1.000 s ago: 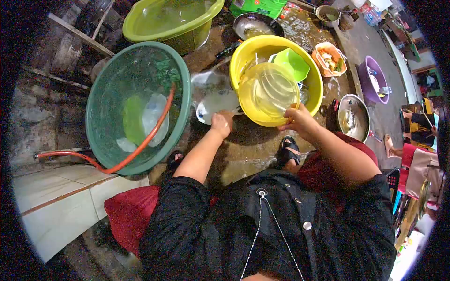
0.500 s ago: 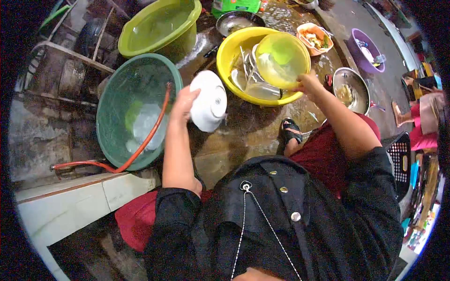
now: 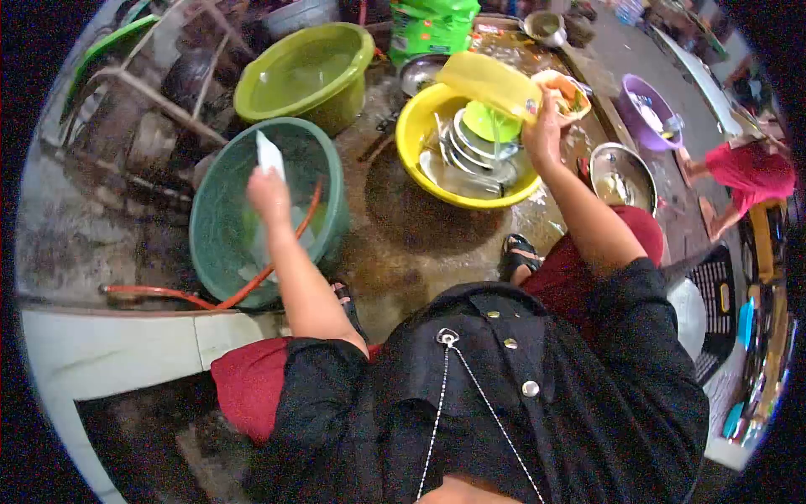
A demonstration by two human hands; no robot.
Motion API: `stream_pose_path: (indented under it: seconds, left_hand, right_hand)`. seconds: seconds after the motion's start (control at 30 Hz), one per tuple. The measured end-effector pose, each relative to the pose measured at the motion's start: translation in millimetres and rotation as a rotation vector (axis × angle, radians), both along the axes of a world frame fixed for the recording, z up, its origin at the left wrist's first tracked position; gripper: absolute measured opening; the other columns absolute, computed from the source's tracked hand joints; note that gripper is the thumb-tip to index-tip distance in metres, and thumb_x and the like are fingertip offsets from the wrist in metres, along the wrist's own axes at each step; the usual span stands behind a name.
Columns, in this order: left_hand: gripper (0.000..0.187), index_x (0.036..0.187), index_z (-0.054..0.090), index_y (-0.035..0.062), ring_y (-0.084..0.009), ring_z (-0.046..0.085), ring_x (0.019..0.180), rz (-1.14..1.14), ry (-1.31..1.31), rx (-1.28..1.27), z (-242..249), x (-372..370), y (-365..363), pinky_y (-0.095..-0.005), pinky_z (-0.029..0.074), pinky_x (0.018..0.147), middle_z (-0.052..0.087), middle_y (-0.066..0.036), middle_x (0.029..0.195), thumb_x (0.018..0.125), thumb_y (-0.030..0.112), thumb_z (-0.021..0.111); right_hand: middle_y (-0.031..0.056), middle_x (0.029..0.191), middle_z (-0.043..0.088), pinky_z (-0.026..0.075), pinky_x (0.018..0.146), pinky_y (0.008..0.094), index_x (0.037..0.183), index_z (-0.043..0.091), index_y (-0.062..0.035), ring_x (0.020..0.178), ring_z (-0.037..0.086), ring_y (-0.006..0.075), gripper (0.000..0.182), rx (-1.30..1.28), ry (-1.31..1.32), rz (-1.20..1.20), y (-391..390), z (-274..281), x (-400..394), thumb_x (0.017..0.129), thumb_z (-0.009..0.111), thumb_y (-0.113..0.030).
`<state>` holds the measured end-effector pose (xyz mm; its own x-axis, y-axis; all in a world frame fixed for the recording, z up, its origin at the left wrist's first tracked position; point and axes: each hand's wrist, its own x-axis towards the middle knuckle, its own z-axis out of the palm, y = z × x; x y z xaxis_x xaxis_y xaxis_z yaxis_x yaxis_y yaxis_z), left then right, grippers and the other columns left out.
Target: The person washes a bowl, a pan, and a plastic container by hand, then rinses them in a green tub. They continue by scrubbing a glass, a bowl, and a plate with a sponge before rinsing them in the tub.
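Note:
My left hand (image 3: 269, 197) is closed on a white bowl (image 3: 270, 157), seen nearly edge-on over the dark green tub (image 3: 201, 210). An orange hose (image 3: 243, 291) hangs over that tub's rim, and pale dishes lie blurred in its bottom. On the right, my right hand (image 3: 544, 139) grips the edge of a translucent yellow bowl (image 3: 487, 82), tilted above the yellow basin (image 3: 409, 126). Inside the basin are a stack of plates (image 3: 470, 149), a bright green bowl (image 3: 491, 123) and other wet dishes.
An olive-green tub (image 3: 357, 63) of water stands behind. Farther back are a dark pan (image 3: 420, 76), a green bag (image 3: 428, 29) and a pot (image 3: 546, 29). At right sit a metal bowl (image 3: 623, 176), a purple basin (image 3: 651, 109) and a black crate (image 3: 722, 294). Another person (image 3: 751, 176) is beyond.
My left hand has carried the white bowl left, over the dark green tub, turning it edge-on. My right hand has raised and tilted the yellow bowl, uncovering the plates beneath.

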<state>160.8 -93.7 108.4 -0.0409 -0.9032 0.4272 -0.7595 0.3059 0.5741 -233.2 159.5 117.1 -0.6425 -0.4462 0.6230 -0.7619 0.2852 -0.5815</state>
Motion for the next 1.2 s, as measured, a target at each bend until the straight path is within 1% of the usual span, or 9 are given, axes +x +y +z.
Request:
stream_pose_path:
  seconds: [0.17,0.23,0.4,0.63,0.8,0.93,1.03,1.1,1.2]
  left_hand:
    - [0.022,0.086,0.060,0.0018,-0.0354,0.059,0.085,0.139,-0.320,0.120,-65.4,17.9,0.4,-0.0431,0.047,0.070,0.060,-0.019,0.090,0.083,0.018,0.046]
    - [0.021,0.085,0.063,0.0047,-0.0329,0.060,0.086,0.050,-0.574,0.155,-119.6,42.2,-28.6,-0.0412,0.048,0.071,0.061,-0.018,0.092,0.080,0.021,0.051]
    - [0.018,0.081,0.068,0.0107,-0.0271,0.062,0.086,0.088,-0.756,0.501,-94.5,50.7,-1.0,-0.0373,0.048,0.073,0.064,-0.013,0.090,0.073,0.024,0.058]
    - [0.022,0.093,0.066,0.0105,-0.0240,0.061,0.089,0.106,-0.747,0.796,-148.0,64.4,-29.8,-0.0363,0.046,0.071,0.064,-0.013,0.096,0.079,0.019,0.051]
    - [0.022,0.093,0.065,0.0088,-0.0250,0.060,0.088,0.039,-0.675,0.865,-189.1,75.8,-44.4,-0.0360,0.045,0.070,0.063,-0.014,0.097,0.079,0.018,0.051]
    - [0.022,0.094,0.065,0.0075,-0.0258,0.059,0.088,-0.102,-0.428,0.902,-240.0,91.8,-72.5,-0.0357,0.044,0.070,0.062,-0.014,0.099,0.080,0.018,0.051]
    - [0.024,0.096,0.061,0.0023,-0.0238,0.056,0.087,-0.284,-0.087,0.944,-121.0,62.5,-27.3,-0.0354,0.042,0.073,0.061,-0.013,0.099,0.082,0.019,0.051]
    - [0.033,0.099,0.062,0.0031,-0.0181,0.056,0.083,-0.357,-0.029,0.658,-51.1,38.2,-1.0,-0.0332,0.044,0.074,0.063,-0.014,0.086,0.084,0.030,0.049]
    - [0.038,0.108,0.055,-0.0010,-0.0170,0.052,0.088,-0.471,0.313,0.860,-31.8,16.9,6.8,-0.0322,0.040,0.079,0.059,-0.010,0.097,0.086,0.029,0.052]
  right_hand:
    - [0.0221,0.121,0.044,0.039,0.089,0.0385,0.132,0.023,-0.0112,0.104,0.049,0.0342,0.073,0.010,-0.298,0.352,-72.4,12.1,108.1,0.068,0.049,0.012]
    - [0.0210,0.117,0.046,0.040,0.086,0.0386,0.132,0.024,-0.0119,0.099,0.050,0.0319,0.072,-0.089,-0.034,0.433,-118.4,-16.3,139.9,0.068,0.046,0.013]
    - [0.0187,0.110,0.050,0.041,0.084,0.0371,0.131,0.027,-0.0123,0.096,0.051,0.0303,0.066,0.111,-0.441,0.668,-189.9,-22.2,241.7,0.072,0.046,0.010]
    - [0.0199,0.108,0.046,0.046,0.073,0.0446,0.128,0.030,-0.0103,0.087,0.055,0.0368,0.051,0.548,-0.216,0.545,-234.8,-39.6,311.8,0.079,0.043,-0.002]
    - [0.0180,0.090,0.061,0.050,0.071,0.0370,0.118,0.040,0.0003,0.085,0.060,0.0340,0.050,0.719,-0.552,0.432,-258.8,-86.2,321.4,0.073,0.060,-0.010]
    - [0.0196,0.089,0.061,0.051,0.067,0.0344,0.111,0.046,0.0029,0.084,0.061,0.0312,0.044,1.039,-0.368,0.635,-281.4,-103.8,303.3,0.074,0.062,-0.014]
    - [0.0216,0.091,0.059,0.052,0.054,0.0479,0.099,0.055,0.0020,0.073,0.061,0.0350,0.027,0.246,-1.777,0.438,-246.3,-37.5,294.4,0.073,0.052,-0.006]
    - [0.0228,0.095,0.056,0.052,0.049,0.0502,0.099,0.053,0.0040,0.073,0.059,0.0361,0.027,0.177,-1.772,0.476,-263.7,-75.0,286.7,0.072,0.049,-0.002]
    - [0.0237,0.100,0.045,0.055,0.060,0.0476,0.106,0.040,0.0086,0.086,0.053,0.0421,0.033,-0.034,-1.976,0.929,-238.3,-42.4,261.9,0.074,0.043,-0.001]
